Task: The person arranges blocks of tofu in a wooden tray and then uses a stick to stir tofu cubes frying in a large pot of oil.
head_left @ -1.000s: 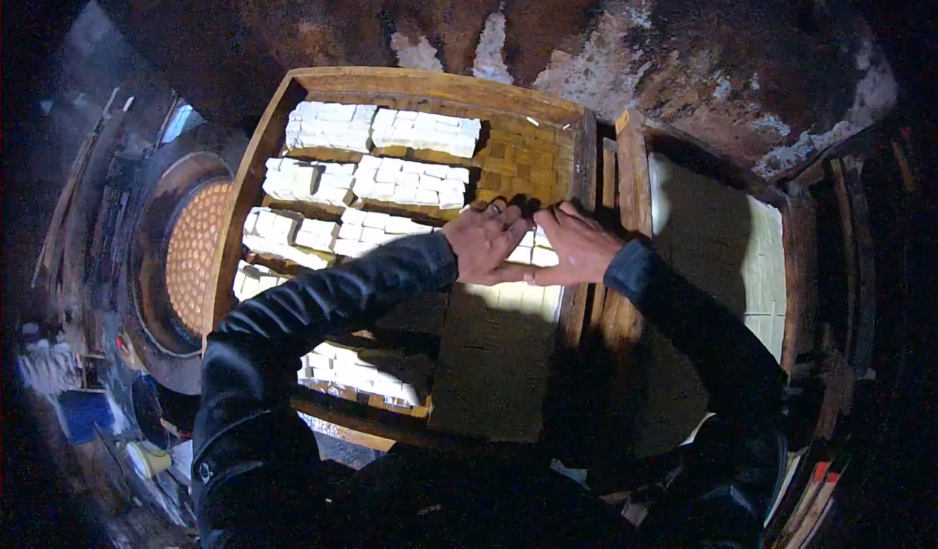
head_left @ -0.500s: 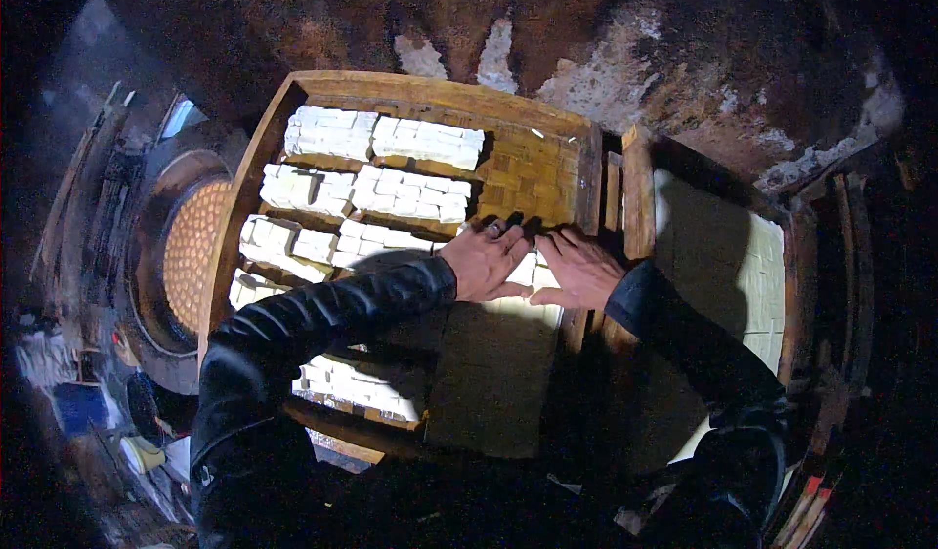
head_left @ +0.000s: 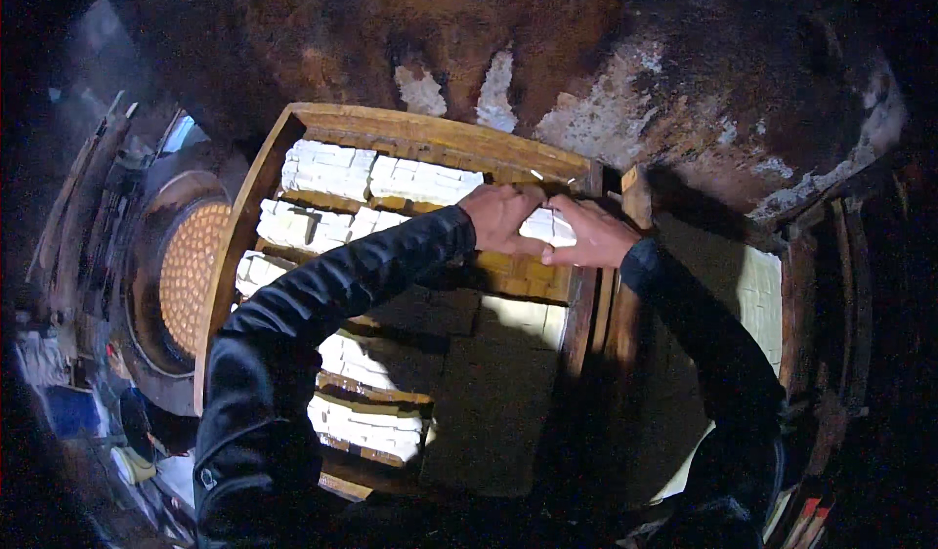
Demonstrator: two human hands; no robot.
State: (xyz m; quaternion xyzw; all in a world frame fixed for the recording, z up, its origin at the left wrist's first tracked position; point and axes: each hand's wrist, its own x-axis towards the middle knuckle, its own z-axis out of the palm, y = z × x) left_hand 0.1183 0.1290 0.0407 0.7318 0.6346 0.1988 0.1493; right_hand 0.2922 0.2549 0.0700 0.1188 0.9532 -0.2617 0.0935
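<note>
My left hand (head_left: 505, 219) and my right hand (head_left: 591, 233) close in from both sides on a short row of white tofu blocks (head_left: 548, 227). The fingers curl round the row's ends and far side, and the thumbs nearly meet in front. Below the hands lies woven matting (head_left: 523, 274), part of the floor of a wooden tray (head_left: 440, 124). Nearer me, a flat slab of tofu (head_left: 528, 319) lies mostly in shadow. Left of my left hand, more tofu rows (head_left: 426, 180) stand on the mat. My left sleeve hides part of them.
A second wooden frame with a pale slab (head_left: 760, 305) stands on the right, past a wooden post (head_left: 636, 197). At the left is a round vessel with a bumpy orange-brown surface (head_left: 195, 280). A stained wall (head_left: 342, 41) rises behind the tray.
Both hands have moved away from me with the row of tofu blocks, off the slab's far edge and over the matting. The view has tilted slightly, so the tray sits lower.
</note>
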